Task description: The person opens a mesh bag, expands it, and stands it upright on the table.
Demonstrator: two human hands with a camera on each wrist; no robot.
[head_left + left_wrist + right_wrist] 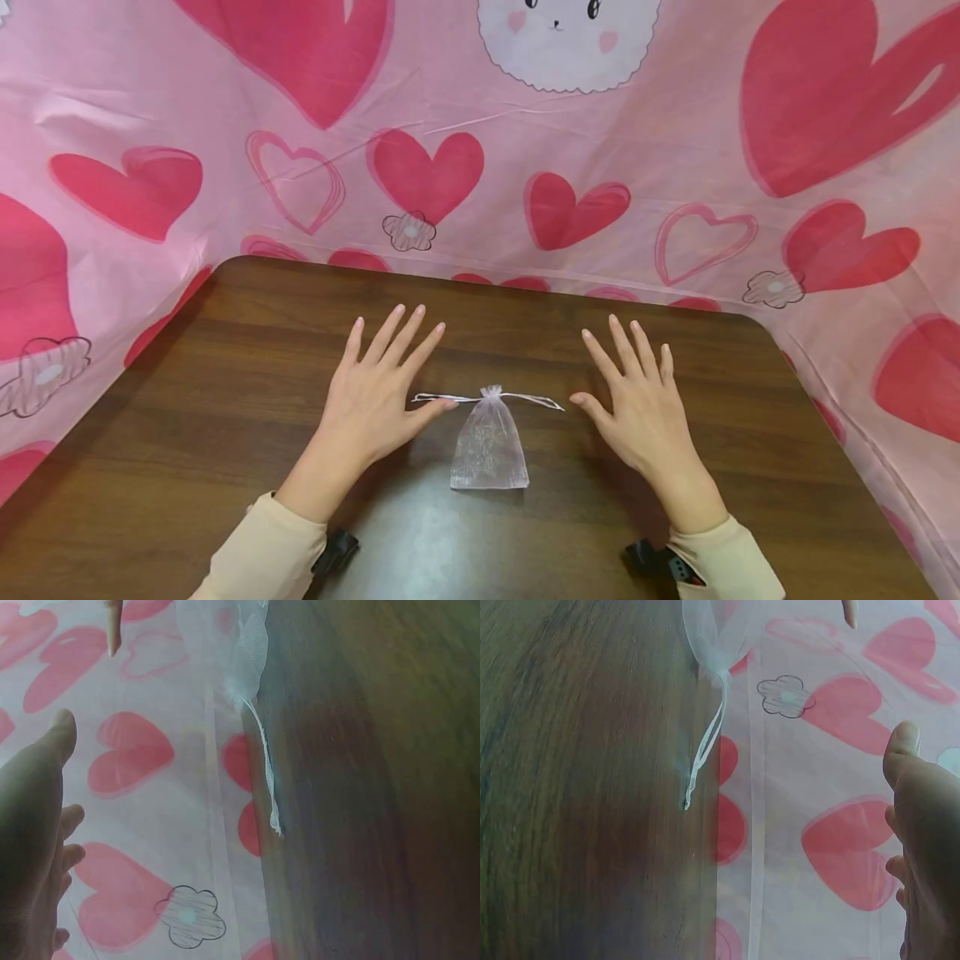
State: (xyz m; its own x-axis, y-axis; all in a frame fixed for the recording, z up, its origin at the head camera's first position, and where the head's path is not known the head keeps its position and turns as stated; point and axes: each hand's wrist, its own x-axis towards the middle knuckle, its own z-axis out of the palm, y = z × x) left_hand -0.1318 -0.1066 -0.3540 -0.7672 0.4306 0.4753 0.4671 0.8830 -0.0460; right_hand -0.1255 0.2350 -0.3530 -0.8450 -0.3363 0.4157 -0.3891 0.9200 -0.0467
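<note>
A small sheer white drawstring pouch (489,450) lies on the brown table between the hands, its neck gathered at the top. White drawstring loops (534,401) stretch out to both sides of the neck. The left hand (375,400), fingers spread and straight, is on the pouch's left; its thumb overlaps the left loop in the head view. On the other side, the right hand (641,408) is spread too, its thumb a little beyond the end of the right loop. Both wrist views show the pouch (251,652) at the top with a loop (705,746) trailing down, and neither hand holds anything.
The dark wooden table (247,350) has rounded far corners. Pink cloth (510,142) with red hearts hangs behind it and along both sides. Black straps with small devices (335,552) sit at both wrists, by the cream sleeves (262,550).
</note>
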